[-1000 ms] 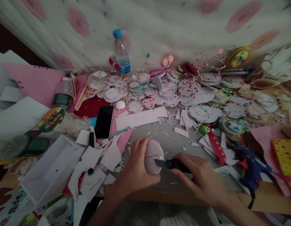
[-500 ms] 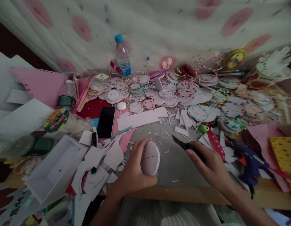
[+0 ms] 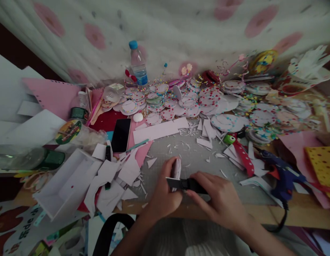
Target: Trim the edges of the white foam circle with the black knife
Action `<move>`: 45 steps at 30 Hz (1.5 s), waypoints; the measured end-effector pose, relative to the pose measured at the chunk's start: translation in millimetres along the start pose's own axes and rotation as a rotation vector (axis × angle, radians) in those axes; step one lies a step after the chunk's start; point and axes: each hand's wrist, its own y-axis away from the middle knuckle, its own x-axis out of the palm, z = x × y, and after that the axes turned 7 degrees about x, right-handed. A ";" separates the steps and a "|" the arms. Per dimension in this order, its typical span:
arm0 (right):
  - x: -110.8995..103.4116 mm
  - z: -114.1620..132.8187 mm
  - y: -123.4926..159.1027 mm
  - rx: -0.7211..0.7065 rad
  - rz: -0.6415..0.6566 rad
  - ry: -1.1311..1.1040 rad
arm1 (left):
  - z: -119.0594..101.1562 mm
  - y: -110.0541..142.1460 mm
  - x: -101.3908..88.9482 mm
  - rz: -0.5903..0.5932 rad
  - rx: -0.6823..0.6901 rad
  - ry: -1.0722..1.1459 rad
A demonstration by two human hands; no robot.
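My left hand (image 3: 166, 195) grips a white foam disc (image 3: 177, 168) on edge, its rim turned toward the right. In my right hand (image 3: 219, 195) is a black utility knife (image 3: 190, 184), held by the handle with the blade pointing left. The blade lies across the lower part of the disc's rim; whether it cuts into it I cannot tell. Both hands are above the near edge of a grey work mat (image 3: 204, 167). Thin white shavings and scraps (image 3: 151, 162) lie scattered on the mat around them.
Decorated round discs (image 3: 191, 101) are piled along the back below a curtain. A phone (image 3: 121, 135), a white open box (image 3: 67, 181) and foam offcuts (image 3: 110, 192) crowd the left. A blue glue gun (image 3: 282, 174) lies at right. A water bottle (image 3: 139, 65) stands behind.
My right hand has brought the knife left, onto the disc. My left hand has turned the disc from showing its face to showing its rim.
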 end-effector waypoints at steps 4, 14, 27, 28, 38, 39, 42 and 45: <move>1.7 -12.3 3.3 -0.014 -0.129 0.080 | 0.2 3.3 1.3 0.002 -0.015 0.064; -1.6 -45.1 0.1 0.412 -0.195 -0.128 | 9.3 9.8 -5.8 -0.112 -0.284 0.270; 22.3 -4.8 -7.9 0.757 0.026 -1.097 | 3.8 -3.9 -7.3 -0.279 -0.265 0.103; 22.3 -5.0 -7.9 0.757 -0.002 -1.071 | 3.3 -3.8 -6.3 -0.296 -0.235 0.088; 23.0 8.4 -1.7 0.590 -0.021 -1.012 | -6.7 0.4 -0.9 -0.071 -0.321 0.247; 23.0 11.2 -0.3 0.580 0.011 -1.024 | -6.2 0.6 -1.7 -0.031 -0.348 0.259; 21.3 11.0 3.5 0.528 0.071 -1.017 | -0.9 1.3 -5.3 0.094 -0.387 0.291; 16.5 -3.2 6.5 0.394 0.083 -0.891 | 3.4 2.8 -10.3 0.156 -0.380 0.289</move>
